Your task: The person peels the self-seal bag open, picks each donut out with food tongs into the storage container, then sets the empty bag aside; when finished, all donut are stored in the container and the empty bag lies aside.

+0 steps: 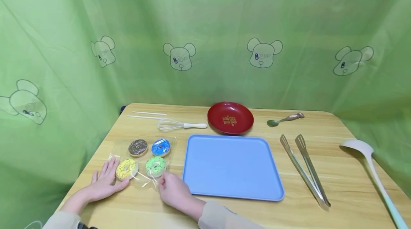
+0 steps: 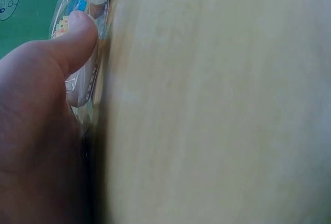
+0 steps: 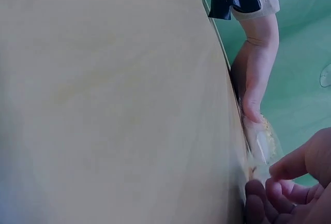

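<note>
Four toy donuts would exceed a plain tally, so several lie in a clear plastic bag point(image 1: 146, 140) at the table's left: a brown donut point(image 1: 138, 148), a blue donut point(image 1: 160, 147), a yellow donut point(image 1: 126, 169) and a green donut point(image 1: 155, 166). My left hand point(image 1: 104, 182) rests with fingers spread on the bag's left edge, its thumb beside the yellow donut. With curled fingers my right hand point(image 1: 174, 189) pinches the bag's near right corner, just below the green donut. In the right wrist view, thumb and fingertips of the right hand point(image 3: 295, 182) meet at the film.
A blue tray point(image 1: 232, 166) lies right of the bag. Behind are a red plate point(image 1: 230, 117), a whisk point(image 1: 181, 125), white sticks point(image 1: 149, 115) and a spoon point(image 1: 285, 119). Metal tongs point(image 1: 305, 172) and a ladle point(image 1: 374, 172) lie at the right. Green curtains point(image 1: 205, 36) surround the table.
</note>
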`<state>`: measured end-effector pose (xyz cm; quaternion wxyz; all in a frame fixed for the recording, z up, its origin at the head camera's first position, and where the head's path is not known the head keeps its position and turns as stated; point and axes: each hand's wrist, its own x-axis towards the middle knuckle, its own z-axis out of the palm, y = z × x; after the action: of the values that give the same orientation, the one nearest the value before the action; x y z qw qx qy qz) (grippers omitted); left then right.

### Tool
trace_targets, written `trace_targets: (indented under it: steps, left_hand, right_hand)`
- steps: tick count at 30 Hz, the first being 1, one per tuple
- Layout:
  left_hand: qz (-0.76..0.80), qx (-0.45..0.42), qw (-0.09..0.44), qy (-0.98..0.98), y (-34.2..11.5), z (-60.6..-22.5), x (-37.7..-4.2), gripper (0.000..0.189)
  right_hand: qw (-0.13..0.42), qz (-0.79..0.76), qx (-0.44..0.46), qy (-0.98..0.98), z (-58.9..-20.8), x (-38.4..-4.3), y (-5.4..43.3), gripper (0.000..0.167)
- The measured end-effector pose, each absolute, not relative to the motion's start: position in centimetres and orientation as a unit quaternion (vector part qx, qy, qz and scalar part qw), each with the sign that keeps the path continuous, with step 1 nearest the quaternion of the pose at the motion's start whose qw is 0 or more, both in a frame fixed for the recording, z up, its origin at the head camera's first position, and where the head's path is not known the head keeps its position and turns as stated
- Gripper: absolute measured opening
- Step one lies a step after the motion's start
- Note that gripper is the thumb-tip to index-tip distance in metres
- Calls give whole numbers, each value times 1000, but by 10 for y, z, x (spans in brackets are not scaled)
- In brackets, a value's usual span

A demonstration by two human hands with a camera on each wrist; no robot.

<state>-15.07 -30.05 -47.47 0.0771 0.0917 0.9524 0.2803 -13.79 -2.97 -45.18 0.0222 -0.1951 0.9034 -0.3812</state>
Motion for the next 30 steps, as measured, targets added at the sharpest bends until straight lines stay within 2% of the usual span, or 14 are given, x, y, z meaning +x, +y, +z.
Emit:
trace_targets:
  steps: [10, 24, 30]
  left_hand:
    - [256, 83, 92, 959, -299, -470, -152, 95]
    - [268, 84, 96, 955, -301, -475, -152, 97]
    - [277, 89, 94, 952, -304, -479, -153, 98]
  right_hand:
    - [48, -516, -163, 839, -445, -146, -13, 11]
    - [198, -681, -74, 701, -441, -143, 7, 6]
    - [231, -701, -48, 673, -442, -144, 12, 6]
